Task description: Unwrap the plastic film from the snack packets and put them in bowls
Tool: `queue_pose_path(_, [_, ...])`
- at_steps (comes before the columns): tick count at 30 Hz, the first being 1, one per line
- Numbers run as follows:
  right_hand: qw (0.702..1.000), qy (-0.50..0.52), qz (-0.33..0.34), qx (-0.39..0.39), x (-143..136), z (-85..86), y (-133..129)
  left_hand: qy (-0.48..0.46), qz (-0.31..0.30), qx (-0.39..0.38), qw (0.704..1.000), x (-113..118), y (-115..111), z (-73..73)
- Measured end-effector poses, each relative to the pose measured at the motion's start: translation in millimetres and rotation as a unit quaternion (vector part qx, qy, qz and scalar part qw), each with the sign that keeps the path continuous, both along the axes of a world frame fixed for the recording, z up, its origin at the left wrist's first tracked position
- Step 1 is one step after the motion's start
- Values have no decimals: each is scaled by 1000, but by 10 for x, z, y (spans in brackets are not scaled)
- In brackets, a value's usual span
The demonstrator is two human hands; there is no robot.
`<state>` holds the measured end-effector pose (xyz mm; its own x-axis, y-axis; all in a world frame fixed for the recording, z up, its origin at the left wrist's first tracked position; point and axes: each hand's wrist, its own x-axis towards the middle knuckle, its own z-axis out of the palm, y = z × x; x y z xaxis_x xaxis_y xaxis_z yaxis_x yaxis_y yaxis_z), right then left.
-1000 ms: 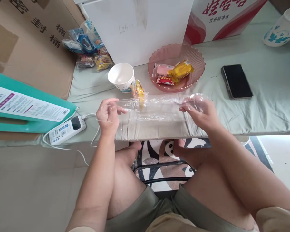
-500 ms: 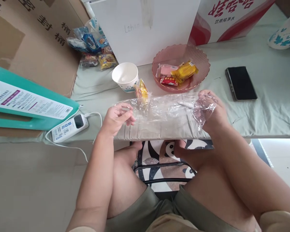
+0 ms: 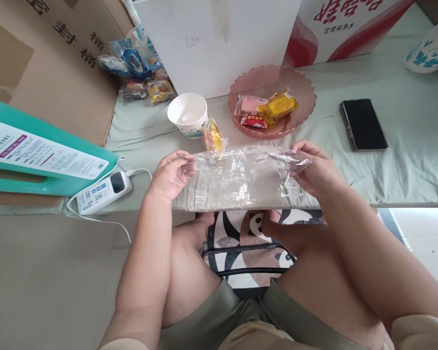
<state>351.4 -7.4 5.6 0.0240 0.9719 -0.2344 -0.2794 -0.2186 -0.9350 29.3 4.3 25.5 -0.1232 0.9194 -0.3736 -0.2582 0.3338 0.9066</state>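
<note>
A clear plastic bag [image 3: 237, 180] is stretched between my two hands over the table's front edge. My left hand [image 3: 172, 175] pinches its left end, and my right hand [image 3: 316, 170] grips the right end. Behind the bag's upper edge lies a wrapped yellow snack [image 3: 213, 133], partly seen through the film. It rests close to a white paper cup [image 3: 188, 114]. Beyond the bag stands a pink ribbed bowl [image 3: 302, 92], which holds a yellow packet [image 3: 279, 107], a pink packet [image 3: 251, 105] and a red packet [image 3: 253, 120].
To the right lies a black phone [image 3: 364, 125], with a paper cup [image 3: 428, 48] beyond it. White [image 3: 226, 53] and red-white [image 3: 343, 34] boxes stand behind. At left are snack packets [image 3: 136, 68], a green container [image 3: 51, 150], a cabled white device [image 3: 104, 193] and a cardboard box [image 3: 76, 92].
The bag has been spread out flatter and hangs lower between my hands. My left hand has shifted slightly left and closed on its end; my right hand has turned a little.
</note>
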Motion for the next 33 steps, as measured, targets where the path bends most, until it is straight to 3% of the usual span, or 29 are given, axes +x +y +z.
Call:
queue_pose_path(10, [1000,-8,-24,-8,41,48,-39,-11,0,-6,1000,-79,20,-69])
queue_pose_path(17, [998,7,42,36,53,-1,-61,-6,-16,-2,1000,-123,59,-104])
queue_pose_path(19, [999,-12,19,46,49,-27,-49,2,-18,-3,1000,-129,61,-101])
queue_pose_path(24, [974,-174,-91,110,36,-26,-27,13,-11,5,1000,-99,36,-80])
queue_pose_path(30, [993,-75,-17,91,-22,64,-103,14,-15,12,1000,-84,19,-69])
queue_pose_path(33, [991,-77,20,110,-31,65,-127,3,-7,14,1000,-91,19,-67])
